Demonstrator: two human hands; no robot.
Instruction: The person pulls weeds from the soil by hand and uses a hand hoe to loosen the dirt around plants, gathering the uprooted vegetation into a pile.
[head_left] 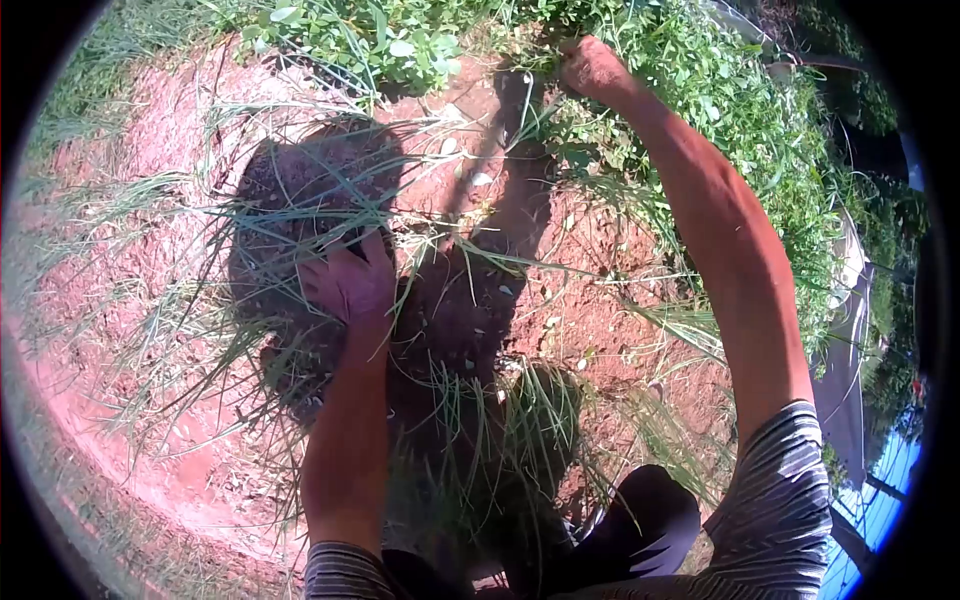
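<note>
My left hand [350, 285] reaches low over the reddish soil, inside my own shadow. Its thumb and fingers look spread, with a dark patch between them that I cannot make out. Long thin green blades of a grass-like plant [330, 200] lie around and across this hand. Farther out, my right hand [597, 72] is closed in a fist at the edge of leafy green weeds [690, 70]. What the fist holds, if anything, is hidden.
Bare red soil [590, 270] with scattered small leaves runs between the hands. More grass-like plants [480, 420] grow close to my knee [655, 510]. Broad-leaved weeds [400, 45] border the far side. A greyish strip [845, 340] lies beyond the weeds at right.
</note>
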